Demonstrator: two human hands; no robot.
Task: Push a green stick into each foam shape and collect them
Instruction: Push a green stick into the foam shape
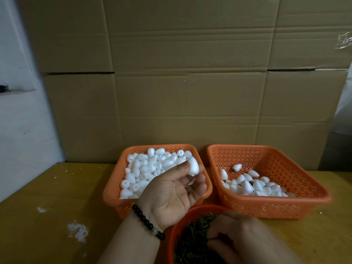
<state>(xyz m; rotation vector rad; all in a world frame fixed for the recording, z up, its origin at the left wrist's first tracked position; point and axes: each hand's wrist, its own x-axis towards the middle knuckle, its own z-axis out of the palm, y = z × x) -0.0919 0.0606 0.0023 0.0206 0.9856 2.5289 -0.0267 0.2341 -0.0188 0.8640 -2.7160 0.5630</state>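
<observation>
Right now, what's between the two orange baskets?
In the head view, only a narrow strip of bare table lies between the left basket and the right basket. The left hand holds a foam shape near that gap.

Two orange perforated baskets, one red bowl of green sticks, two hands, one beaded bracelet; foam shapes too many to count.

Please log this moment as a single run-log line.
left hand: pinches foam shape | right hand: in red bowl, picking green sticks | stick not yet inserted
</observation>
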